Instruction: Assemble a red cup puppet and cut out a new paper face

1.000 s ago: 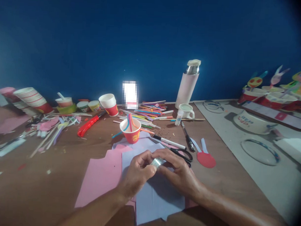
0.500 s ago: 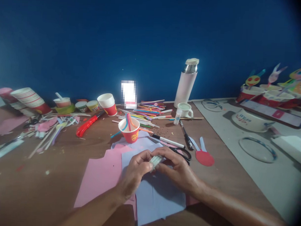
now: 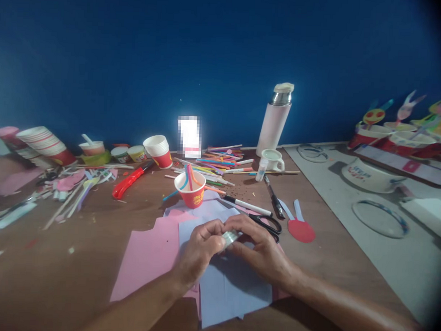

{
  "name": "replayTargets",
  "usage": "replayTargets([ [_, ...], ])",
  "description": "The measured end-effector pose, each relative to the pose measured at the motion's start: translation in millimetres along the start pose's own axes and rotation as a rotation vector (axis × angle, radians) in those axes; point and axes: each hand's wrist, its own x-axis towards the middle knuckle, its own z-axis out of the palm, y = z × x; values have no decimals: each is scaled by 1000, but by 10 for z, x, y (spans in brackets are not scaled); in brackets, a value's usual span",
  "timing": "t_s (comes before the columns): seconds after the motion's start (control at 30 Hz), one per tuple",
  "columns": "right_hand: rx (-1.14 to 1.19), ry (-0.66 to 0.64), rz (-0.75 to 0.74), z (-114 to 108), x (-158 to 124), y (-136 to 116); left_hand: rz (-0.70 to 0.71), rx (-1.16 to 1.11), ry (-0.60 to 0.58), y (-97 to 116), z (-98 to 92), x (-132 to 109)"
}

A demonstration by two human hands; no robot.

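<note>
Between the fingertips of both hands is a small pale shiny piece point(image 3: 230, 239), whose exact kind I cannot make out. My left hand point(image 3: 205, 247) grips it with thumb and bent fingers. From the other side my right hand point(image 3: 259, 246) curls its fingers over it, hiding part of it. Under the hands lie light blue paper point(image 3: 234, 296) and pink paper point(image 3: 145, 259). A red and white paper cup point(image 3: 190, 196) holding coloured strips stands just beyond. Near my right hand are black-handled scissors point(image 3: 269, 225) and a red paper disc with two blue strips point(image 3: 301, 230).
Behind the cup, coloured sticks point(image 3: 220, 168) lie in a pile. A thermos point(image 3: 274, 126) and a mug point(image 3: 272, 160) stand at the back. A red cutter point(image 3: 128, 183), paper scraps point(image 3: 70, 184) and stacked cups point(image 3: 158, 151) are left; decorated cups point(image 3: 373, 134) are right.
The pale piece has turned slightly between my fingers, and its visible face now looks shinier. Both hands stay in nearly the same place. The whole view has shifted a little.
</note>
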Motion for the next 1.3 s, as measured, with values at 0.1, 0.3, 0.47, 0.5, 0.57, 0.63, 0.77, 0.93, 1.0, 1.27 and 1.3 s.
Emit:
replayTargets([
  [0.1, -5, 1, -2, -5, -4, 8, -18, -13, 13, 5, 7, 0],
  [0.3, -28, 43, 59, -15, 22, 37, -12, 4, 4, 51, 6, -15],
  [0.47, -4, 39, 98, -40, 18, 62, 27, 33, 5, 103, 26, -14],
  [0.5, -27, 49, 85, -58, 15, 64, 46, 53, 13, 120, 34, -17],
  [0.57, -104, 81, 29, -105, 11, 59, 96, 116, 38, 155, 49, -27],
  [0.63, -203, 112, -53, -157, 12, 43, 146, 196, 83, 178, 55, -39],
  [0.77, -391, 145, -204, -218, 22, 23, 238, 354, 163, 158, 50, -44],
  [0.93, -703, 152, -376, -237, 35, 37, 308, 486, 214, 88, 57, -16],
  [1.0, -796, 131, -402, -246, 39, 20, 320, 525, 222, 72, 66, -9],
  [1.27, -1018, 47, -395, -227, 31, -87, 302, 630, 262, 34, 111, -18],
  [1.3, -1041, 53, -397, -223, 29, -85, 294, 636, 258, 29, 117, -18],
])
